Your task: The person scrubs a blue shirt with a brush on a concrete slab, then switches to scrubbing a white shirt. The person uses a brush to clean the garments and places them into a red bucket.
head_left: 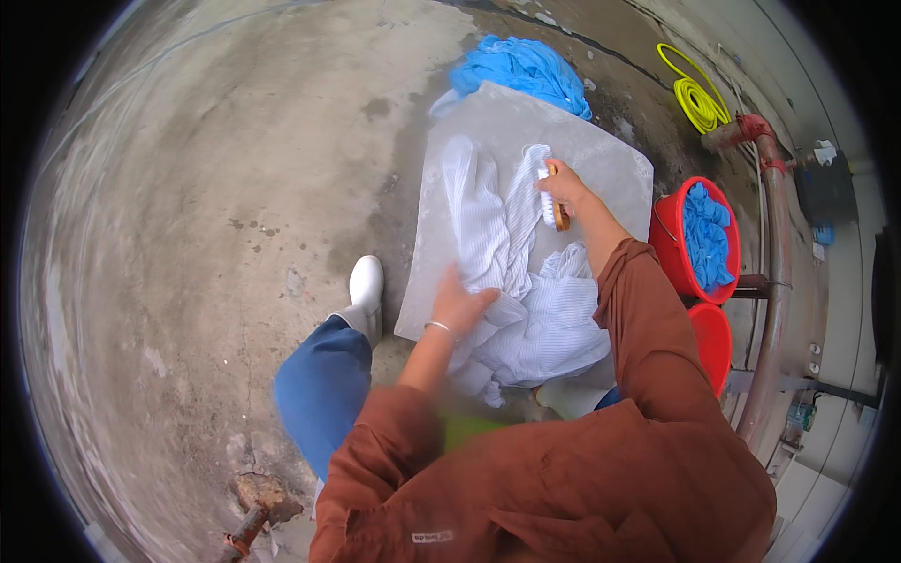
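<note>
A white striped garment (556,317) lies bunched and wet-looking over a pale grey board (612,162), two of its parts stretched towards the far end. My right hand (565,186) is closed around a wooden scrubbing brush (561,217); its white bristles face left, beside the end of one stretched part. My left hand (461,302), slightly blurred, rests at the garment's left edge with the thumb spread from the fingers. Whether the left fingers pinch any cloth cannot be made out.
A pile of blue cloth (524,70) lies at the board's far edge. To the right stand a red bucket (673,239) holding blue cloth and another red container (711,345). Beyond are a rusty pipe (778,232) and a coiled yellow hose (697,102). My white boot (367,285) is left of the board.
</note>
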Motion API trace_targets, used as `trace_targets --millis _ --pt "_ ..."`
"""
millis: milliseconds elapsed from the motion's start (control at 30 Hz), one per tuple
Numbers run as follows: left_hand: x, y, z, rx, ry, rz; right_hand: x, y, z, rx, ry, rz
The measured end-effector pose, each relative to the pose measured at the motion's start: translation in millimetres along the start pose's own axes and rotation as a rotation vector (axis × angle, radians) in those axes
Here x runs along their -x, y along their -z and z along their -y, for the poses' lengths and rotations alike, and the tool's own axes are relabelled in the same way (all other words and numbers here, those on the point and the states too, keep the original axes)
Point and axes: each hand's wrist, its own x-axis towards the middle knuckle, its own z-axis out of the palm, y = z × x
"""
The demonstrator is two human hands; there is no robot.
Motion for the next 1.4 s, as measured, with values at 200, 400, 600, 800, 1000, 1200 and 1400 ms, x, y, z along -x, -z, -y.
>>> trace_targets --millis 200,400,600,800,1000,1200,1400 --pt "-89.7 9.0 -65.5 -0.075 -0.123 -0.414 63.1 -23.5 -0.2 -0.745 -0.086 0.08" --pt "-153.3 27.5 -92.0 0.506 0.118 0.05 154.7 24.2 41.6 -1.156 0.117 0.256" --pt "-12.6 -1.8 -193.5 1.301 0.051 0.56 187.7 52.0 42.0 -1.137 0.217 0.517" --pt "15.9 20.1 -146.3 0.791 -0.118 0.425 226.9 59.3 24.1 -0.861 0.301 0.459" --pt "15.5 49.3 -145.5 0.704 0.087 -0.033 270.5 11.6 -94.3 0.742 0.328 -0.39" --pt "-2.1 77.0 -158.3 -0.046 -0.193 -0.195 363.2 -37.9 12.1 -0.64 0.247 0.234" --pt "22.5 57.5 -168.9 -0.609 -0.319 -0.272 453.4 -63.4 61.5 -0.949 0.108 0.608"
